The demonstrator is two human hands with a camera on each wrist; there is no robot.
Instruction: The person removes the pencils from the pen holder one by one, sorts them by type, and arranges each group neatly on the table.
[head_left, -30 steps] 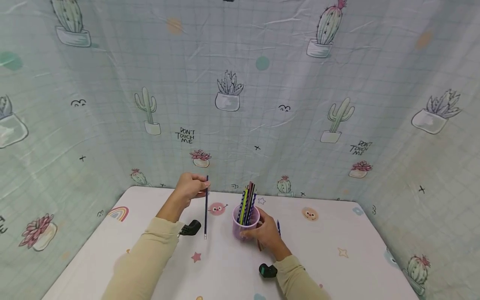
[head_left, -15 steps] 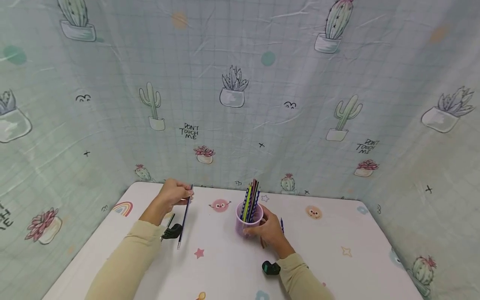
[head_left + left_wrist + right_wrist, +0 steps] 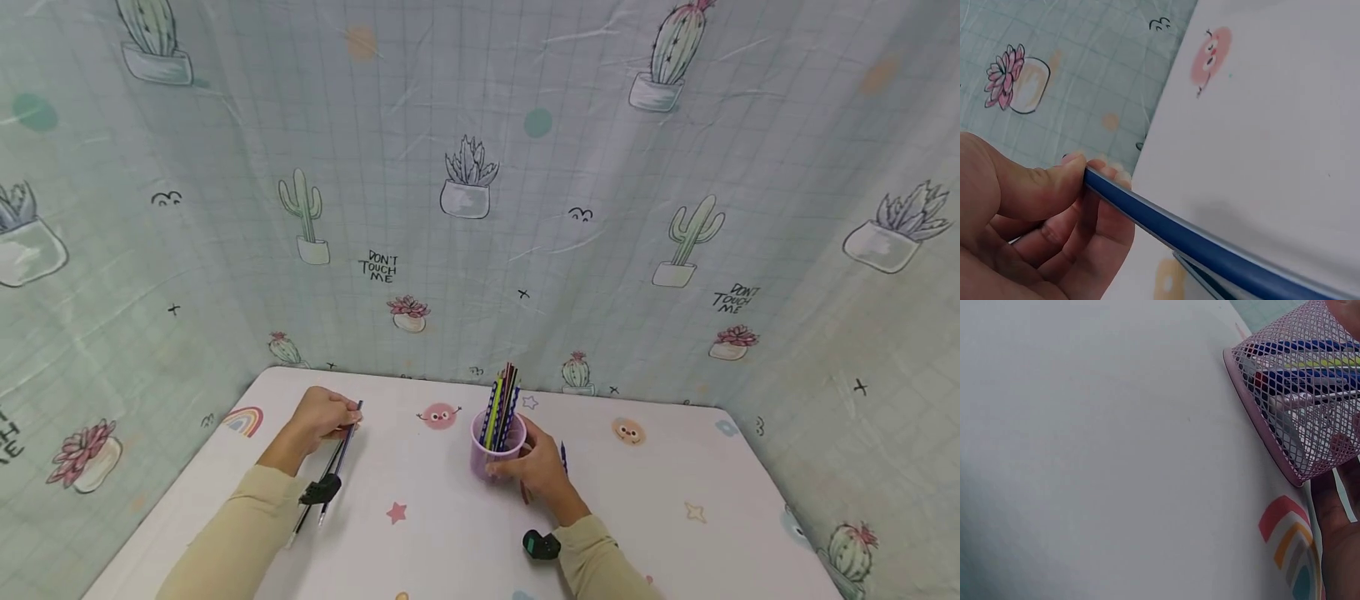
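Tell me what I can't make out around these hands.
Left wrist view: far end of the held pencil, cut off by the frame edge.
Right wrist view: top of the cup, beyond the right edge.
Head view: upper part of the brown thing, hidden by the right hand.
Head view: lower end of the blue stick, behind the same hand.
Head view: exact number of pens and pencils in the cup, overlapping and too small.

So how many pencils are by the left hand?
2: a blue pencil pinched in the left hand, and a dark pencil on the table to its left. Others may be hidden.
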